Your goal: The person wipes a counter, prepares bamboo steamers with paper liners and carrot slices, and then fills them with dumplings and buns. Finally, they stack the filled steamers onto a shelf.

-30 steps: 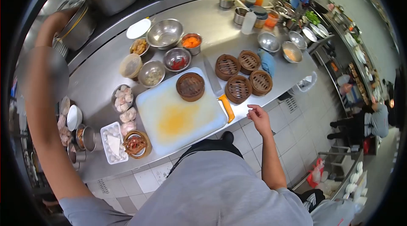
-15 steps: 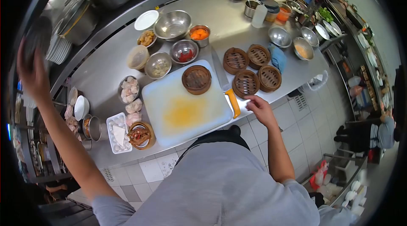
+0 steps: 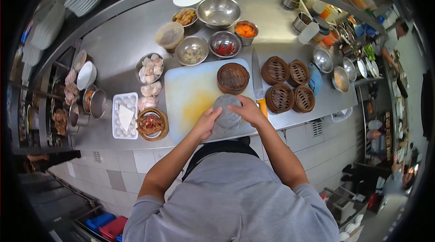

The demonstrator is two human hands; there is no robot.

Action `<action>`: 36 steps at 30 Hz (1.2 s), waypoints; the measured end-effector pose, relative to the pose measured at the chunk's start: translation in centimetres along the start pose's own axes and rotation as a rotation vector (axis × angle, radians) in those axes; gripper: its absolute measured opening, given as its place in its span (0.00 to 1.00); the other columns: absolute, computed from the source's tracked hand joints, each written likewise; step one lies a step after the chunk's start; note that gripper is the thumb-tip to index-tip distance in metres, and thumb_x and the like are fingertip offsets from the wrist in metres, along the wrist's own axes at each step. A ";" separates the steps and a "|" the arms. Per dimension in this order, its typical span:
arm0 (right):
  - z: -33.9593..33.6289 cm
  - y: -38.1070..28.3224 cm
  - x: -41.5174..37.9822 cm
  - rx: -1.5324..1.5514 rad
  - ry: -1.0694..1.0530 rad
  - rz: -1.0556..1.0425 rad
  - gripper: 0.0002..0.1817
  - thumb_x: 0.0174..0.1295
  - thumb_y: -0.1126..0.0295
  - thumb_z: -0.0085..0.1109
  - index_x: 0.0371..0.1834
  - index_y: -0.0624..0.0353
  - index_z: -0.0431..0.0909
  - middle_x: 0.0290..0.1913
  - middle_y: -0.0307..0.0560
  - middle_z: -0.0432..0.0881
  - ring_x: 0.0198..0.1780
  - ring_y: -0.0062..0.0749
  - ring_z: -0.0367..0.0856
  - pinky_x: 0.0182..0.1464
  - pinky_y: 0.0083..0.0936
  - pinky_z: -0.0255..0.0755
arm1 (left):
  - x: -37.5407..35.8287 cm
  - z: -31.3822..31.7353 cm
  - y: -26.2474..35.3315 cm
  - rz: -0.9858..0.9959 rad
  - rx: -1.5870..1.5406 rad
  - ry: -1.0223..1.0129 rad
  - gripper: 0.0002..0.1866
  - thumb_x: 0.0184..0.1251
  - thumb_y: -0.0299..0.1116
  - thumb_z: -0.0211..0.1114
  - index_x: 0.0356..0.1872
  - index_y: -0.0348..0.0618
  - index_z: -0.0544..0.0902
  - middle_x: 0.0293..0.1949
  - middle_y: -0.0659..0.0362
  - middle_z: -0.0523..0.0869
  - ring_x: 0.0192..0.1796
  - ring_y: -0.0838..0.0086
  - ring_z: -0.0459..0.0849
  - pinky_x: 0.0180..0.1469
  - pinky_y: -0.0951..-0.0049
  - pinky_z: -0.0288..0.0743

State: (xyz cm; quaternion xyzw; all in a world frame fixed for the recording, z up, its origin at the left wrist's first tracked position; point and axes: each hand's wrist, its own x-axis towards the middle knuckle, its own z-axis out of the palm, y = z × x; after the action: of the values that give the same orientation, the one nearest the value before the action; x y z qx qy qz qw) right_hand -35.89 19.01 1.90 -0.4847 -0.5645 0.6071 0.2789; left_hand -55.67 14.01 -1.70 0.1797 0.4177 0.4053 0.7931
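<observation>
A steel worktop (image 3: 115, 56) bears a white cutting board (image 3: 181, 83), with 1 round bamboo steamer (image 3: 233, 78) towards its far edge. Between steamer and body, over the board's near part, a round, translucent grey container (image 3: 225, 112) is gripped by 2 hands, left hand (image 3: 207, 123) and right hand (image 3: 249, 109), about equally near; no long axis shows

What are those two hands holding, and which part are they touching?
A greyish, round, translucent object, perhaps plastic, held by its sides: left hand on one, right hand opposite.
</observation>
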 end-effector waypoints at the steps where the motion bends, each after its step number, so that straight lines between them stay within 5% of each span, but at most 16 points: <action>1: 0.0 0.4 0.3 0.060 0.046 0.044 0.19 0.66 0.62 0.66 0.52 0.66 0.82 0.45 0.46 0.86 0.45 0.26 0.82 0.51 0.27 0.75 | 0.0 0.2 0.1 0.005 0.023 -0.027 0.21 0.75 0.35 0.63 0.64 0.39 0.74 0.55 0.55 0.85 0.55 0.70 0.85 0.59 0.65 0.79; 7: -1.7 -1.2 1.4 -0.076 0.165 0.141 0.20 0.68 0.57 0.65 0.51 0.66 0.82 0.30 0.38 0.84 0.32 0.19 0.77 0.38 0.23 0.74 | 1.2 -0.1 0.7 0.010 0.089 -0.179 0.23 0.76 0.36 0.63 0.66 0.39 0.73 0.55 0.56 0.85 0.55 0.72 0.84 0.59 0.65 0.79; 10: -4.1 -2.9 2.3 0.025 0.414 0.114 0.23 0.67 0.57 0.66 0.54 0.66 0.81 0.30 0.38 0.82 0.28 0.18 0.75 0.36 0.24 0.74 | 1.7 -0.9 1.5 -0.014 0.118 -0.216 0.22 0.76 0.37 0.63 0.66 0.39 0.73 0.55 0.56 0.84 0.55 0.72 0.84 0.58 0.66 0.80; 13: -5.1 -3.2 4.6 -0.018 0.493 0.111 0.28 0.69 0.51 0.63 0.59 0.66 0.78 0.39 0.48 0.87 0.35 0.34 0.85 0.42 0.29 0.77 | 1.6 -1.8 1.6 -0.058 0.171 -0.220 0.23 0.77 0.38 0.62 0.66 0.39 0.73 0.55 0.57 0.85 0.54 0.72 0.84 0.58 0.66 0.80; 16: -4.3 -2.6 6.5 -0.701 0.397 0.060 0.34 0.68 0.42 0.58 0.56 0.66 0.79 0.42 0.58 0.87 0.41 0.49 0.87 0.46 0.37 0.78 | 1.7 -2.3 1.3 -0.090 0.188 -0.213 0.23 0.77 0.39 0.62 0.66 0.38 0.74 0.55 0.56 0.85 0.54 0.72 0.85 0.58 0.67 0.80; 17: -4.4 -2.5 5.8 -0.801 0.348 0.105 0.39 0.66 0.34 0.51 0.53 0.65 0.80 0.48 0.68 0.85 0.51 0.63 0.84 0.52 0.44 0.77 | 1.7 -2.6 1.3 -0.097 0.191 -0.208 0.23 0.77 0.39 0.62 0.66 0.37 0.74 0.54 0.56 0.85 0.54 0.72 0.85 0.58 0.67 0.80; 23: -4.5 -3.8 -1.3 -0.410 -0.039 0.247 0.31 0.66 0.41 0.60 0.51 0.63 0.80 0.39 0.57 0.86 0.39 0.44 0.86 0.46 0.36 0.78 | 3.4 -2.2 0.7 -0.149 0.329 -0.326 0.23 0.78 0.41 0.61 0.65 0.38 0.74 0.55 0.55 0.84 0.56 0.70 0.84 0.61 0.65 0.79; 26: -5.0 1.6 -2.6 -0.482 0.197 -0.157 0.19 0.68 0.55 0.64 0.49 0.60 0.78 0.34 0.45 0.83 0.31 0.26 0.81 0.34 0.25 0.76 | 3.9 -0.3 0.1 -0.164 0.335 -0.369 0.21 0.77 0.39 0.61 0.64 0.39 0.75 0.55 0.56 0.84 0.56 0.70 0.84 0.61 0.66 0.79; 28: -7.1 0.2 -2.9 -0.076 0.448 0.169 0.13 0.69 0.62 0.63 0.47 0.59 0.76 0.32 0.40 0.80 0.26 0.21 0.77 0.26 0.21 0.72 | 4.1 0.6 -0.5 -0.168 0.273 -0.335 0.19 0.77 0.36 0.62 0.63 0.40 0.76 0.53 0.57 0.84 0.54 0.72 0.84 0.59 0.68 0.79; 30: -10.9 -0.3 -2.4 0.146 0.558 0.158 0.09 0.70 0.66 0.60 0.47 0.58 0.74 0.31 0.38 0.79 0.24 0.17 0.74 0.22 0.18 0.68 | 4.7 1.6 -0.6 -0.178 0.208 -0.309 0.19 0.76 0.34 0.62 0.63 0.41 0.76 0.52 0.57 0.84 0.54 0.73 0.84 0.57 0.69 0.79; 36: -16.3 0.4 0.3 0.082 0.647 0.060 0.11 0.71 0.65 0.60 0.49 0.59 0.75 0.34 0.39 0.81 0.28 0.18 0.77 0.26 0.20 0.73 | 6.1 5.5 -0.5 -0.157 0.102 -0.195 0.19 0.75 0.31 0.62 0.64 0.43 0.75 0.53 0.57 0.84 0.54 0.73 0.84 0.57 0.69 0.80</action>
State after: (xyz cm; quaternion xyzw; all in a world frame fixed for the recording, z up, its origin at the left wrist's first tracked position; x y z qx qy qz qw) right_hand -21.25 25.99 3.19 -0.6573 -0.4071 0.4520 0.4449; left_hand -48.98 18.82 -1.91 0.2249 0.3717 0.3007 0.8490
